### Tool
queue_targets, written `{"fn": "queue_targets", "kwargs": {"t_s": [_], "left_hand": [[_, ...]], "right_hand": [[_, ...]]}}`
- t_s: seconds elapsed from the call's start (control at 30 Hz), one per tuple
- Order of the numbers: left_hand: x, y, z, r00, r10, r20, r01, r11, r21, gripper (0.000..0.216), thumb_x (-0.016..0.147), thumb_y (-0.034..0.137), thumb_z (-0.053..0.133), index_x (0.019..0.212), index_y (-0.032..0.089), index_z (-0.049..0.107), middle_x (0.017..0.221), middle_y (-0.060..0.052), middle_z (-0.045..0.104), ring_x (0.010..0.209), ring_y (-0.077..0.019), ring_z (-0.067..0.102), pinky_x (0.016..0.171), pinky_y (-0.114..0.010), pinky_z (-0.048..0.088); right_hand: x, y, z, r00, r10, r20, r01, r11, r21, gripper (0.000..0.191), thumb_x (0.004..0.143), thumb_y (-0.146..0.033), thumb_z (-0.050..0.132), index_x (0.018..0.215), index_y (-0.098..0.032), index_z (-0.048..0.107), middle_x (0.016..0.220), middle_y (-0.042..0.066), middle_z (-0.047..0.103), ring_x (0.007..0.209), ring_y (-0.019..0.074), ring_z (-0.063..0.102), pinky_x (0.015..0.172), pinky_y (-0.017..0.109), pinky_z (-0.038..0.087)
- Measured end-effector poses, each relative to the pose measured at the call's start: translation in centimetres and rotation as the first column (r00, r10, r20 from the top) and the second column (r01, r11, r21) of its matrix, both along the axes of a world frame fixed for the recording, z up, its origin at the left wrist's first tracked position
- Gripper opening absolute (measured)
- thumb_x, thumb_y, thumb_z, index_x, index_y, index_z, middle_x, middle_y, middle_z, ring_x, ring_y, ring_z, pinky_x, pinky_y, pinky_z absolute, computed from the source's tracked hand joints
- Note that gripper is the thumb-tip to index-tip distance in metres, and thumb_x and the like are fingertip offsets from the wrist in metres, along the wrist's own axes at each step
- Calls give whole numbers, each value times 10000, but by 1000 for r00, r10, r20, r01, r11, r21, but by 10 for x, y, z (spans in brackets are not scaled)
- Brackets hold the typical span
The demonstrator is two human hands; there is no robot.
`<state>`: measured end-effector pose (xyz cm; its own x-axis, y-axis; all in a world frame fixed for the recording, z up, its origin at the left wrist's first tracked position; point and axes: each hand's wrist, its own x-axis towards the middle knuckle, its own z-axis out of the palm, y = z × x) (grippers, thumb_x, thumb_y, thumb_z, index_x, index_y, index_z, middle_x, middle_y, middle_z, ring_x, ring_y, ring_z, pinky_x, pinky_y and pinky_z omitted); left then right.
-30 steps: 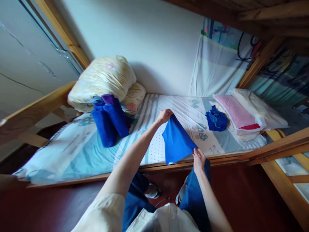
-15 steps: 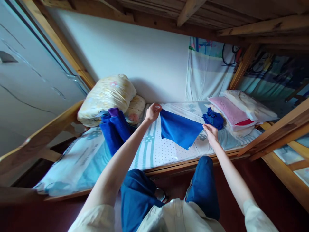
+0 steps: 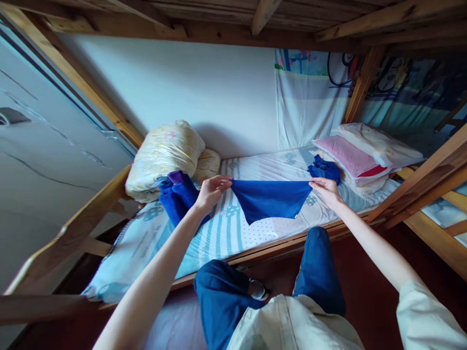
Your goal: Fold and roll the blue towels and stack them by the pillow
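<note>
A blue cloth [image 3: 272, 199] with a small white tag at its lower right hangs stretched between my two hands, above the bed. My left hand [image 3: 214, 188] pinches its upper left corner, and my right hand [image 3: 326, 188] pinches the upper right one. The top edge is nearly level and taut, while the lower part droops. Just beyond my right hand, a crumpled blue cloth [image 3: 324, 170] lies on the mattress. Folded blue and purple fabric [image 3: 178, 197] rests on the bed behind my left hand.
The lower bunk's patterned mattress [image 3: 197, 248] spans the view. A bundled yellowish quilt [image 3: 168, 153] sits at its left, a pink pillow [image 3: 346, 153] at its right. Wooden beams [image 3: 219, 36] of the upper bunk hang overhead, and a wooden post [image 3: 419, 175] stands at right.
My left hand has come down and left, my right hand slightly up relative to it. The cloth's top edge has gone from slanted to nearly level and is stretched wider. The view has shifted slightly.
</note>
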<state>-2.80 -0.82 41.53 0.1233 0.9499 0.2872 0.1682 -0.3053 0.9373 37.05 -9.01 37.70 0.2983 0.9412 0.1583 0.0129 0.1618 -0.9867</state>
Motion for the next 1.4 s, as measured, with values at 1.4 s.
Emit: {"fn": "queue_targets", "kwargs": {"t_s": [1.4], "left_hand": [[-15, 4, -241, 915, 184, -358, -281, 929, -241, 215, 823, 248, 613, 950, 165, 765, 920, -101, 801, 933, -267, 762, 906, -381, 570]], "right_hand": [[-40, 80, -207, 950, 136, 281, -61, 963, -261, 169, 654, -180, 682, 808, -177, 752, 899, 66, 779, 857, 204, 689, 797, 306, 533]]}}
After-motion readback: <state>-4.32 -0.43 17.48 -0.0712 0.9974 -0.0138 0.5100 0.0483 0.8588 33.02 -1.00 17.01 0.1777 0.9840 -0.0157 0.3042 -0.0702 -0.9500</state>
